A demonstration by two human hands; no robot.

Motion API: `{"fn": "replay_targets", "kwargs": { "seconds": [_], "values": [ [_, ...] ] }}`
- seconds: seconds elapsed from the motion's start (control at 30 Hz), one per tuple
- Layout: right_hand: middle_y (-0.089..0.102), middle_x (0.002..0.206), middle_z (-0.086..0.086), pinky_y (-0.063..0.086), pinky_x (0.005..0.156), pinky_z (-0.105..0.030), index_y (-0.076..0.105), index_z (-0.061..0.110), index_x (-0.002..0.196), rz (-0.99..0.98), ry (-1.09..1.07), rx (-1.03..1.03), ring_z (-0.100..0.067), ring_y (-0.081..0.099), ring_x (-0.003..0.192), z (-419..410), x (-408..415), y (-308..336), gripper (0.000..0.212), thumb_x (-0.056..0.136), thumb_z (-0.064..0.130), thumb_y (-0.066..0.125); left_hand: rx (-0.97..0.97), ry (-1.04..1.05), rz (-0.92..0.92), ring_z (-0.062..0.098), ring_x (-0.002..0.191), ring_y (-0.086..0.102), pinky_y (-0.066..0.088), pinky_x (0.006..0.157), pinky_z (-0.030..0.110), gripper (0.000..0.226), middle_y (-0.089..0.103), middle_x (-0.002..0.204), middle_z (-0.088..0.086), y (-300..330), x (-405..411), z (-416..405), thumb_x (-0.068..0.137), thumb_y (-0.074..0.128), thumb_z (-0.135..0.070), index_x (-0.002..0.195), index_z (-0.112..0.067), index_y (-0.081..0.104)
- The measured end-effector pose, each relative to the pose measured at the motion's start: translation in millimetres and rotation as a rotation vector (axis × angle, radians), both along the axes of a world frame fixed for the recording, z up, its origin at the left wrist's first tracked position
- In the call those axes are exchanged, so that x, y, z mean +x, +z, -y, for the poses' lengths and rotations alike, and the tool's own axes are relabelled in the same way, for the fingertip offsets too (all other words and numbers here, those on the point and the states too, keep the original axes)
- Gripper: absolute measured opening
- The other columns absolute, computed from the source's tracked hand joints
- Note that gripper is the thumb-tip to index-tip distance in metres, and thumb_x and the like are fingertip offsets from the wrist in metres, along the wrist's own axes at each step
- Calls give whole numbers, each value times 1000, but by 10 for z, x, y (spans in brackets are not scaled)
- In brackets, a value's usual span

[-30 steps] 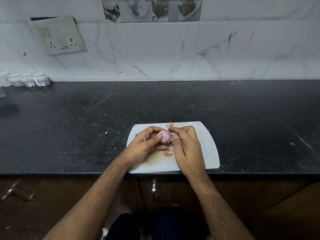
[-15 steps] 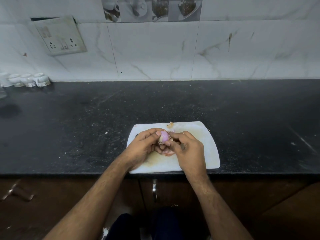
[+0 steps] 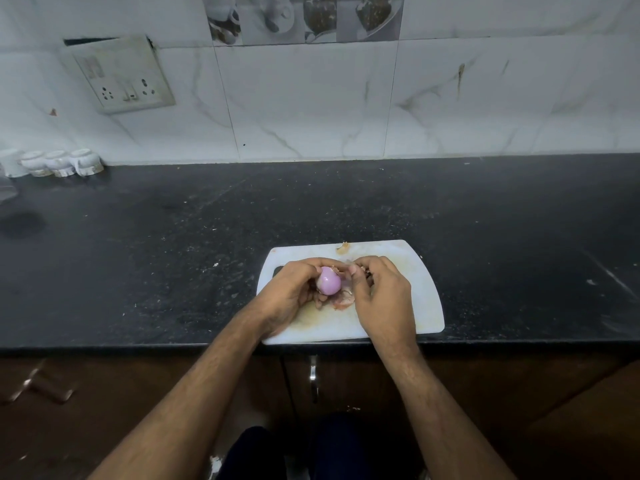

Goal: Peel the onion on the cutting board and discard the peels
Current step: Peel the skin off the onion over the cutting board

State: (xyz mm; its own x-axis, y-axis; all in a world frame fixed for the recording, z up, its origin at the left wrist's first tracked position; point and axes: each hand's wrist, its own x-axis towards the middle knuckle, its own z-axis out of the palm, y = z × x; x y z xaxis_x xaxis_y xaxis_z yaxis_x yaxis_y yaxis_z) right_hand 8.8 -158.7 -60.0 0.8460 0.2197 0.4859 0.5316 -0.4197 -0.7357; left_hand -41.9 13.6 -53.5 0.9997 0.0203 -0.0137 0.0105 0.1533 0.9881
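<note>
A small pink-purple onion (image 3: 329, 280), its bare glossy side up, sits in the fingers of my left hand (image 3: 289, 296) just above the white cutting board (image 3: 424, 306). My right hand (image 3: 379, 296) is right beside it, thumb and fingers pinched on a strip of papery peel (image 3: 349, 264) at the onion's top right. Loose brownish peels (image 3: 344, 299) lie on the board under and between both hands. One more scrap of peel (image 3: 343, 248) rests at the board's far edge.
The board lies at the front edge of a black speckled counter (image 3: 173, 244). Several small white cups (image 3: 59, 163) stand at the back left by the tiled wall. A socket plate (image 3: 121, 77) hangs on the wall. Dark cabinet doors sit below.
The onion has turned in my left hand, so more of its bare pink surface shows. My right hand has shifted right and back, drawing peel away from the onion.
</note>
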Motion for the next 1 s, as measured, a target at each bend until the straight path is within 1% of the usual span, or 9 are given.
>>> {"fn": "replay_targets", "kwargs": {
  "seconds": [0.07, 0.2, 0.3, 0.4, 0.47, 0.53, 0.73, 0.87, 1.0],
  "values": [
    [64, 94, 12, 43, 69, -14, 69, 19, 104, -36, -63, -9, -3, 59, 82, -8, 18, 17, 13, 103, 28, 59, 15, 14, -32, 30, 94, 67, 51, 60, 25, 52, 75, 118, 21, -19, 14, -10, 87, 39, -25, 119, -13, 78],
    [63, 112, 7, 51, 82, -20, 69, 18, 120, -82, -80, -48, -6, 60, 92, -15, 44, 53, 22, 100, 12, 61, -60, 56, -28, 15, 71, 64, 53, 58, 25, 48, 77, 98, 14, -26, 23, -1, 89, 38, -20, 119, -12, 75],
    [52, 133, 9, 40, 82, 0, 56, 25, 144, -92, -16, -86, 3, 54, 95, -23, 48, 38, 50, 98, 7, 60, -98, 118, -41, 32, 83, 60, 50, 54, 26, 38, 74, 94, 19, 1, 37, 16, 89, 42, -19, 119, -14, 63],
    [49, 140, 6, 42, 88, -2, 60, 25, 142, -28, 6, -17, 0, 51, 116, -21, 33, 16, 42, 101, 18, 59, -80, 95, 19, 25, 79, 62, 49, 55, 25, 30, 73, 93, 16, 23, 6, 40, 101, 43, -18, 124, -16, 61],
    [52, 138, 4, 53, 97, -25, 69, 22, 131, 25, 21, 66, -10, 51, 127, -14, 12, 0, 31, 102, 23, 59, -77, 80, 67, 17, 72, 61, 52, 59, 26, 30, 72, 90, 12, 27, -28, 38, 110, 44, -16, 133, -16, 62],
    [55, 130, 6, 54, 95, -31, 73, 21, 123, 85, 34, 99, -9, 53, 122, 0, -20, -17, 24, 101, 24, 62, -80, 72, 101, 15, 73, 62, 55, 64, 26, 31, 70, 94, 13, 30, -62, 32, 111, 47, -16, 137, -14, 64],
    [50, 110, 23, 45, 75, -4, 62, 33, 131, 197, 208, 57, 3, 61, 92, 19, -115, -4, 31, 100, 30, 65, -88, 40, 159, 22, 81, 69, 59, 73, 32, 26, 74, 100, 13, 40, -103, 44, 100, 66, -28, 117, -9, 66],
    [47, 105, 25, 46, 75, -3, 64, 36, 130, 201, 209, -7, 6, 60, 95, -3, -116, -12, 34, 98, 25, 68, -69, -12, 169, 21, 76, 71, 60, 72, 31, 30, 74, 94, 14, 9, -94, 13, 104, 59, -36, 112, -11, 72],
    [58, 95, 16, 41, 70, -4, 72, 23, 127, 111, 123, 93, 1, 62, 88, 13, -59, 14, 27, 101, 27, 65, -74, 4, 124, 17, 71, 68, 57, 67, 27, 35, 72, 90, 16, -22, -53, 15, 110, 47, -27, 130, -7, 68]
  ]
}}
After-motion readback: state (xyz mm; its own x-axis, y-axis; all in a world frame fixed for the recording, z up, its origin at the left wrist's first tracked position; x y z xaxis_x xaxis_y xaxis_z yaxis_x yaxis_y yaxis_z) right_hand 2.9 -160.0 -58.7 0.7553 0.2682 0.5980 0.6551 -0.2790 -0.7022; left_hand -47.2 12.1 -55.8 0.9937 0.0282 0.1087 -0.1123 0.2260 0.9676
